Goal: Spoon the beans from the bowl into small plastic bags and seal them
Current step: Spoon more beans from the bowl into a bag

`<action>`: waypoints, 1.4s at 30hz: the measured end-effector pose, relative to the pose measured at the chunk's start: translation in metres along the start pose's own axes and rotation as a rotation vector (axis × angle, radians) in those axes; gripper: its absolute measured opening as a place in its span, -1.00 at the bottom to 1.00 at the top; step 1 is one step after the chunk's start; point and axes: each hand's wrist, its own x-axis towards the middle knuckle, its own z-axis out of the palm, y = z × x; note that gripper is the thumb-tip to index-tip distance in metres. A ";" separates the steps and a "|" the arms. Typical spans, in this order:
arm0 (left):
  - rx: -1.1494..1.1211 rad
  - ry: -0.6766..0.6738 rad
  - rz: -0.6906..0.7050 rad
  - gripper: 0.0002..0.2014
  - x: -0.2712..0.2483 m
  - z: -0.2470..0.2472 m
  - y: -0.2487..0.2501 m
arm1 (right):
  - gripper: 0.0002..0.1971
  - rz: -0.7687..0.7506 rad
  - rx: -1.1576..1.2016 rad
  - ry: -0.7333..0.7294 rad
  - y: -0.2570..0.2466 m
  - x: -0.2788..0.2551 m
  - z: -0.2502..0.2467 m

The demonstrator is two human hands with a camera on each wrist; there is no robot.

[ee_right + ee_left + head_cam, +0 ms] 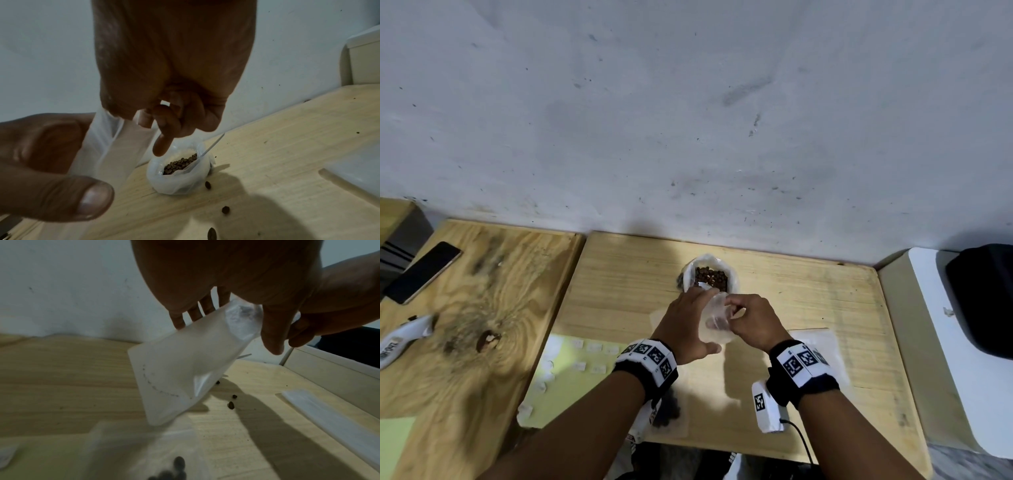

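Note:
The bowl [732,279] of brown beans [711,277], wrapped in white plastic, stands at the back of the light wooden table. A thin white handle [213,144] leans out of the bowl; its spoon end is hidden. Just in front of the bowl and above the table, my left hand [688,322] holds a small clear plastic bag [717,320] from the left, fingers behind it and thumb below. My right hand [748,317] pinches the bag's upper edge [127,120] from the right. In the left wrist view the bag [180,369] hangs tilted and looks empty.
Loose beans [208,185] lie on the table [808,294] near the bowl. A bag holding beans [669,409] lies under my left wrist, and flat empty bags [816,341] lie on the right. A phone [422,272] is far left, a white appliance [941,342] at right, and the wall close behind.

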 end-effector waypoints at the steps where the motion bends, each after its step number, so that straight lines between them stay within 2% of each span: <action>1: -0.021 -0.010 -0.017 0.03 0.001 0.000 -0.002 | -0.74 0.025 0.003 -0.016 -0.001 0.001 0.000; 2: -0.042 -0.023 -0.038 0.00 0.001 0.001 -0.003 | -0.83 0.042 0.006 -0.031 -0.002 0.001 0.001; 4: -0.094 -0.045 -0.089 -0.01 0.003 0.001 -0.006 | -0.75 0.064 0.017 -0.051 0.001 0.003 0.003; 6: -0.177 -0.027 -0.176 0.00 0.006 0.002 -0.011 | -0.90 0.065 0.093 -0.003 0.001 0.005 0.005; 10: -0.372 0.053 -0.411 -0.11 0.012 -0.003 -0.027 | -0.94 0.190 0.204 0.391 0.009 0.009 0.000; 12: -0.426 0.058 -0.491 -0.17 0.017 -0.006 -0.036 | -0.85 0.275 0.114 0.479 0.018 0.012 -0.004; 16: -0.496 0.048 -0.573 -0.20 0.031 -0.010 -0.047 | -0.45 0.452 -0.047 0.280 0.037 0.022 -0.006; 18: -0.512 0.026 -0.582 -0.19 0.037 -0.011 -0.048 | -0.40 0.500 -0.079 0.195 0.043 0.028 -0.005; 19: -0.521 0.009 -0.581 -0.17 0.041 -0.011 -0.050 | -0.46 0.509 -0.076 0.166 0.045 0.032 -0.004; 21: -0.529 -0.032 -0.579 -0.15 0.048 -0.011 -0.050 | -0.75 0.486 -0.057 0.160 0.044 0.037 -0.003; 22: -0.528 -0.050 -0.577 -0.14 0.051 -0.012 -0.050 | -0.79 0.467 -0.047 0.171 0.044 0.039 -0.003; 25: -0.507 -0.111 -0.578 -0.06 0.060 -0.011 -0.050 | -0.78 0.416 0.047 0.276 0.042 0.044 -0.002; 28: -0.491 -0.142 -0.602 -0.04 0.066 -0.009 -0.051 | -0.81 0.303 0.195 0.388 0.036 0.046 0.000; 33: -0.496 -0.116 -0.625 -0.04 0.071 -0.006 -0.051 | -0.73 0.172 0.305 0.447 0.028 0.045 0.000; 38: -0.474 -0.067 -0.614 -0.10 0.069 -0.006 -0.057 | -0.74 0.184 0.236 0.574 0.038 0.044 0.002; 42: -0.446 -0.072 -0.561 -0.08 0.066 -0.009 -0.057 | -0.73 0.198 0.309 0.573 0.042 0.045 0.013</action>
